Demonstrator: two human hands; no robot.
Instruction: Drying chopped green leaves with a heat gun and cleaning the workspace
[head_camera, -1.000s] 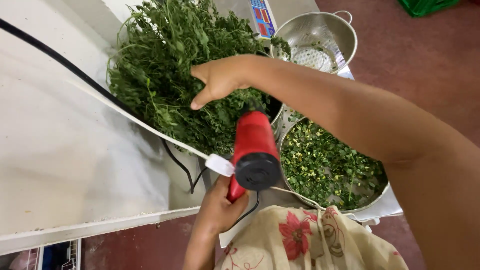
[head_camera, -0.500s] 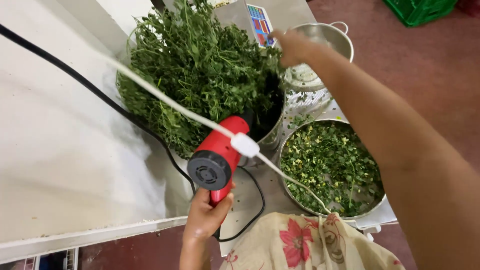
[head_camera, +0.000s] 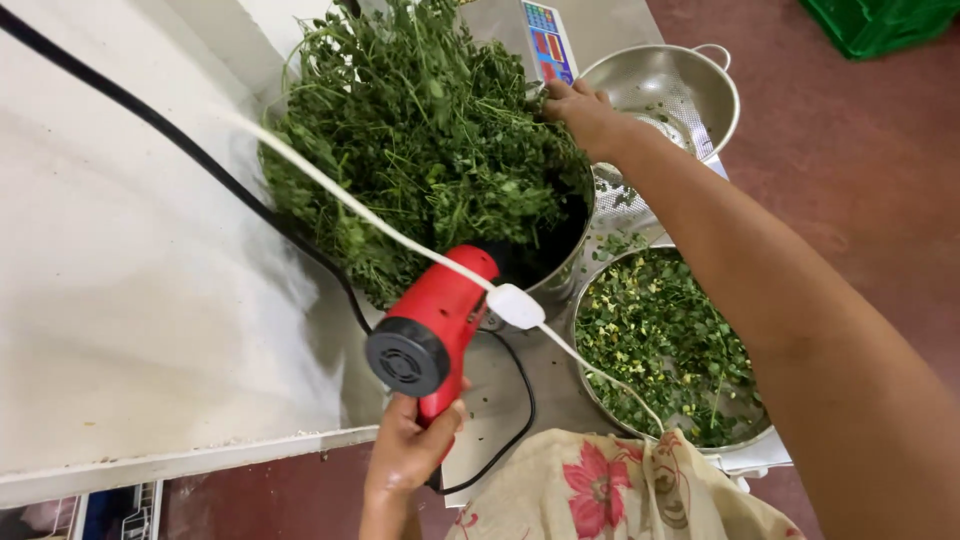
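White counter (head_camera: 130, 300) carries a pot of leafy stems (head_camera: 420, 130). Left hand (head_camera: 410, 450), fingers wrapped around the red dryer (head_camera: 435, 320), should keep the nozzle off the leaves. Right hand (head_camera: 580, 115), fingers curled on the stems at the pot's rim, should spread them.

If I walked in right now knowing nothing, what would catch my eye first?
Probably the bright red hot-air blower, gripped in the left hand low in the middle and aimed at the big heap of leafy green stems filling a steel pot at the top. The right hand reaches across to that heap's far edge, and a steel bowl of plucked leaves sits under that arm on the right.
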